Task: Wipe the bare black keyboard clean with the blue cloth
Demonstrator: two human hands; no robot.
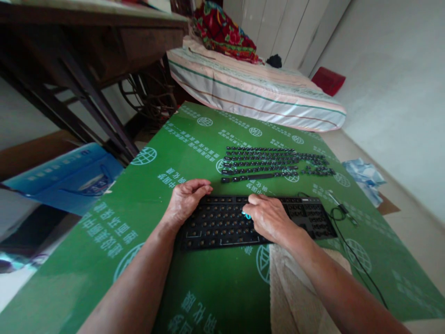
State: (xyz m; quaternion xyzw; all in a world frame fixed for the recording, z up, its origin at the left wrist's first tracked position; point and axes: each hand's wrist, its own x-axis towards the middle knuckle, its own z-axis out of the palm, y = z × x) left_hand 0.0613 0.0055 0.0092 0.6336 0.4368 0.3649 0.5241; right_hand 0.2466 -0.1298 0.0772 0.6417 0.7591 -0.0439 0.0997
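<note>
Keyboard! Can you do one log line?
left hand: at left end of keyboard | right hand: holding teal item over it | keycaps: rows beyond

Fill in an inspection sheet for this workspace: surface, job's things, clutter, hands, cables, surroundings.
Surface: green tabletop, printed with white lettering and globe emblems.
Job's things: black keyboard, many keycaps off; loose keycaps in rows beyond it.
Clutter: beige cloth, partly hidden by the right forearm.
Hands: left hand at the keyboard's upper left, grip unclear; right hand over the keyboard, holding a small turquoise item.
Cables: black cable, looped right of the keyboard.
Surroundings: striped bed behind; blue bag at left.
</note>
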